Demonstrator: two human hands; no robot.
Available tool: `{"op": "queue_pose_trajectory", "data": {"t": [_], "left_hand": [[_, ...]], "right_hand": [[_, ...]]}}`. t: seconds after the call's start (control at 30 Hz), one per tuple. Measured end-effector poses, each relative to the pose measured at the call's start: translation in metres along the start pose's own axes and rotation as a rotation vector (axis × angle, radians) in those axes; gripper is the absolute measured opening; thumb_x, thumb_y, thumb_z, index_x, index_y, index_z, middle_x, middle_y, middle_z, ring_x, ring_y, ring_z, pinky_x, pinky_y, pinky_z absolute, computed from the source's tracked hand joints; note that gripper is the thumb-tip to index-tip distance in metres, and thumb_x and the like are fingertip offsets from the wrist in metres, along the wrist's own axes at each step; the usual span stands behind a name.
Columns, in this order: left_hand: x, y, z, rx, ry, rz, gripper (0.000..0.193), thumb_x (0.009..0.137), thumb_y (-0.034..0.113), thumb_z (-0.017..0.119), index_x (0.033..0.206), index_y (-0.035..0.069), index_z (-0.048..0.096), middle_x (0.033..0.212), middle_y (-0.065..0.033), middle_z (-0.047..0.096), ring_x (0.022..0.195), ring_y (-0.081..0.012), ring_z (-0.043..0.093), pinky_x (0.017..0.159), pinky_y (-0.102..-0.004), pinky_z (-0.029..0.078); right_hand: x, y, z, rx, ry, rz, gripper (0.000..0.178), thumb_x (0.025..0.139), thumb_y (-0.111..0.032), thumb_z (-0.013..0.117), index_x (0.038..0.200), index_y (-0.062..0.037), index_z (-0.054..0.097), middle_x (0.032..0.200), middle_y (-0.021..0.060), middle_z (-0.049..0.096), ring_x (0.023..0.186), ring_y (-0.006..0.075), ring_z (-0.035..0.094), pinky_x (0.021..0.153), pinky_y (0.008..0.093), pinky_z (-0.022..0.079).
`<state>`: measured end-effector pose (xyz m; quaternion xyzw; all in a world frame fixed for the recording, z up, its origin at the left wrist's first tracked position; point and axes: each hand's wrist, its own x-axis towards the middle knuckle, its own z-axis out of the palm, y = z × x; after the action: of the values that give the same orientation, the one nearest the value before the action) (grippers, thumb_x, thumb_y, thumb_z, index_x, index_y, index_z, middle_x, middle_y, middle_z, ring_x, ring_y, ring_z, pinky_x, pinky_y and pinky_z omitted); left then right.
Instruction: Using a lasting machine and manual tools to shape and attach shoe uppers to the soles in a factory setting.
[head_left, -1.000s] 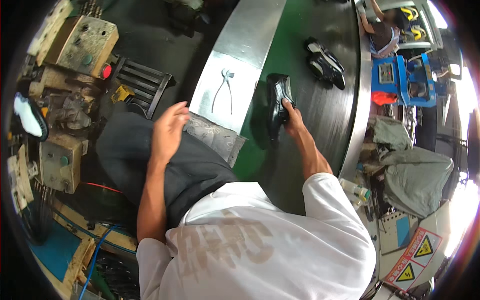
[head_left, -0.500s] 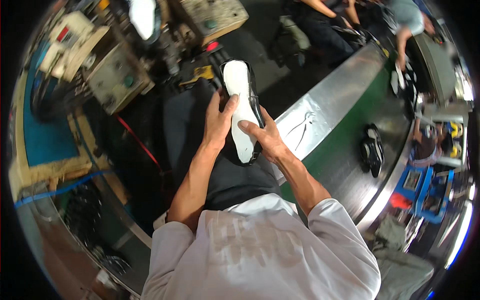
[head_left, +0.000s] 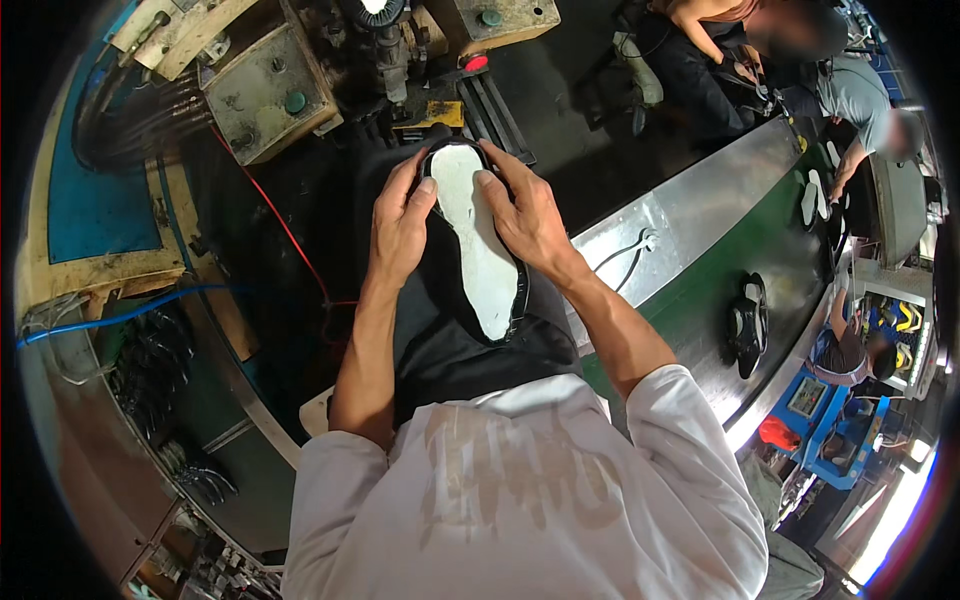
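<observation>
In front of my lap I hold a black shoe (head_left: 482, 270), sole side up, with a white insole board facing me and a dark upper around its rim. My left hand (head_left: 402, 222) wraps the far left edge, its thumb on the rim of the white board. Gripping the far right side is my right hand (head_left: 530, 218), with its thumb pressed on the board. The fingers of both hands curl partly out of sight beneath the shoe. The narrower end points toward my body.
Right of me runs a green conveyor belt (head_left: 670, 310) with a metal edge (head_left: 690, 205), a bent dark tool (head_left: 630, 258) and black shoes (head_left: 748, 325). Machinery (head_left: 270, 110) stands at far left. Dark shoes (head_left: 150, 365) fill a left-hand shelf. Co-workers (head_left: 850, 105) sit far right.
Both hands have shifted to the far end of the shoe and now grip opposite sides. The shoe has been turned, so its white face shows flatter and its dark side shows less.
</observation>
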<state>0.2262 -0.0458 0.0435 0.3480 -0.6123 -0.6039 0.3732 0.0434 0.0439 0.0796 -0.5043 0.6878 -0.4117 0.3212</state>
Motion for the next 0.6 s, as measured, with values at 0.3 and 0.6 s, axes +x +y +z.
{"op": "queue_pose_trajectory", "data": {"t": [0.3, 0.6], "left_hand": [[0.024, 0.040, 0.005, 0.471, 0.067, 0.465, 0.024, 0.104, 0.008, 0.069, 0.126, -0.002, 0.074, 0.104, -0.0150, 0.073, 0.085, -0.0222, 0.069, 0.077, -0.0353, 0.054], [0.021, 0.039, 0.031, 0.617, 0.154, 0.384, 0.015, 0.107, 0.012, 0.067, 0.103, -0.002, 0.071, 0.091, -0.0169, 0.070, 0.078, -0.0391, 0.069, 0.066, -0.0446, 0.055]], "right_hand": [[0.023, -0.034, -0.018, -0.176, 0.115, -0.368, 0.027, 0.101, -0.012, 0.073, 0.123, 0.0024, 0.074, 0.110, 0.0219, 0.073, 0.098, 0.0392, 0.073, 0.082, 0.0407, 0.058], [0.019, -0.030, -0.015, -0.350, 0.213, -0.223, 0.031, 0.103, -0.024, 0.074, 0.121, 0.0007, 0.075, 0.101, 0.0200, 0.074, 0.086, 0.0341, 0.074, 0.075, 0.0397, 0.057]]}}
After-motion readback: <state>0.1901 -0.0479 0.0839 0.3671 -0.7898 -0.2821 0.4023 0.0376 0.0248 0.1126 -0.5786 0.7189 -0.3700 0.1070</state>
